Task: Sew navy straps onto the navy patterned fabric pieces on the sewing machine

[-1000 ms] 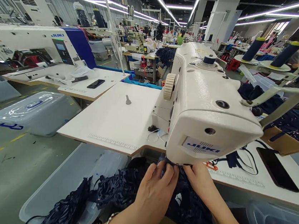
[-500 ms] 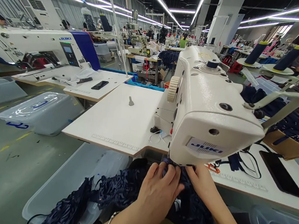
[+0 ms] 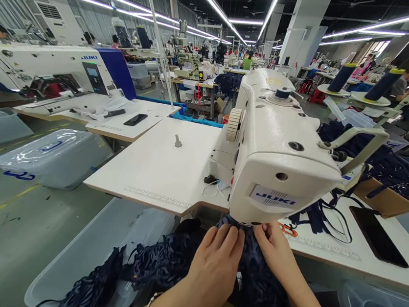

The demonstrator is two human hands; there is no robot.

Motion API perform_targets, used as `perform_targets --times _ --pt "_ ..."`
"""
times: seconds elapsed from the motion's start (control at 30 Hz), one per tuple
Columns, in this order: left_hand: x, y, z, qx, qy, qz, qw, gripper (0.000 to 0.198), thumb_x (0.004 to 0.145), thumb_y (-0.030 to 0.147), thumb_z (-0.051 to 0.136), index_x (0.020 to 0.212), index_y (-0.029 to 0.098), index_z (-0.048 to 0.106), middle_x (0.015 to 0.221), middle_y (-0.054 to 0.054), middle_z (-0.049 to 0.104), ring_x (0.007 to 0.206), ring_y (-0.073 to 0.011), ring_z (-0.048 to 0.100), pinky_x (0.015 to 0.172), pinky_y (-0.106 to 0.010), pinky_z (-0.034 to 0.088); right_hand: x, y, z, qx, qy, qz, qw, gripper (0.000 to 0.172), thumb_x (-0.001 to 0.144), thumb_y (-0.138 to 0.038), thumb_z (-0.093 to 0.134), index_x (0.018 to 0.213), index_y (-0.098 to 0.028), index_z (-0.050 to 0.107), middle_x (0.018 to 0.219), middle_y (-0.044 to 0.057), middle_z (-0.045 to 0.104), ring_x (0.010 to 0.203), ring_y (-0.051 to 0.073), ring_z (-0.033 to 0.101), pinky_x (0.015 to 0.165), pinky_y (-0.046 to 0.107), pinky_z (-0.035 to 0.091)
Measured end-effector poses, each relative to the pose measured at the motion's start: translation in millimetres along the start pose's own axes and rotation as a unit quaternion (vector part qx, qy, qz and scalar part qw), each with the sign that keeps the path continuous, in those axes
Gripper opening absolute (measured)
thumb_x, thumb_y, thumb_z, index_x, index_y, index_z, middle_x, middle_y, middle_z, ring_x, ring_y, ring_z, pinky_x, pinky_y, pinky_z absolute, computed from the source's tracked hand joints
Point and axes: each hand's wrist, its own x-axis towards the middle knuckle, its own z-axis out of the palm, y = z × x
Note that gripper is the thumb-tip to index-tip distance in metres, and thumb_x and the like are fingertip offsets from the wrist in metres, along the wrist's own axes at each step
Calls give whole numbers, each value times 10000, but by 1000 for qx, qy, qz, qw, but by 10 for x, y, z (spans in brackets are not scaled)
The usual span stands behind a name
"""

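cloth (image 3: pixel 255 287), dark blue, runs under the sewing machine (image 3: pixel 282 152), so the needle is hidden. left hand (image 3: pixel 215 268) lies flat on the cloth, fingers close together. right hand (image 3: pixel 275 248) pinches it just beside. more cloth hangs over a clear bin (image 3: pixel 78 257). a box (image 3: pixel 387 201) holds dark cloth too.

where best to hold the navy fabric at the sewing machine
Hold the navy fabric just in front of the sewing machine, coming from the near side, left hand and right hand on either side. There it lies spread; the rest hangs bunched below the table.
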Motion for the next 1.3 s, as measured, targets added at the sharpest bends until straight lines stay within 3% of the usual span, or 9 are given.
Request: perform_targets --times 0.13,0.3,0.7,1.03,1.23,1.3 --pt "-62 -43 31 -12 18 77 997 382 995 169 282 1267 189 548 1214 -9 614 1120 -146 492 969 -290 312 -88 -40 45 30 -9 -4 1000 176 913 -408 469 885 -236 453 706 -36 491 648 156 492 623 270 413" --pt "-112 21 53 20 -3 42 999 366 983 210 339 1294 193 532 1258 -3 602 1149 -158 471 947 -335 307 -73 -60 57 4 6 -4 1000 166 918 -399 442 923 -233 447 785 -4 565 710 175 551 661 295 428" --pt "-30 79 147 45 45 -12 998 338 942 215 432 1240 160 581 1197 -17 638 1123 -156 484 916 -341 318 70 -50 63 -163 49 -23 985 232 915 -424 365 908 -224 482 834 61 638 729 236 583 627 315 412" --pt "-32 67 135 48 36 -5 998 347 930 221 439 1238 161 588 1202 -31 628 1123 -166 483 932 -330 322 49 -55 64 -162 50 -28 985 256 930 -412 361 944 -206 512 872 81 662 769 241 599 650 317 428" --pt "-38 71 139 67 16 -4 998 358 923 250 463 1254 176 579 1221 -35 612 1122 -171 492 936 -313 339 55 -13 68 -151 44 -39 987 280 939 -397 375 1071 -197 519 1045 109 654 911 262 606 705 331 437" --pt "-40 68 142 67 24 -3 997 356 920 247 459 1243 172 587 1211 -46 618 1118 -179 500 935 -309 341 62 0 74 -156 45 -36 986 258 940 -399 377 1017 -204 528 961 93 662 856 256 610 693 331 435"
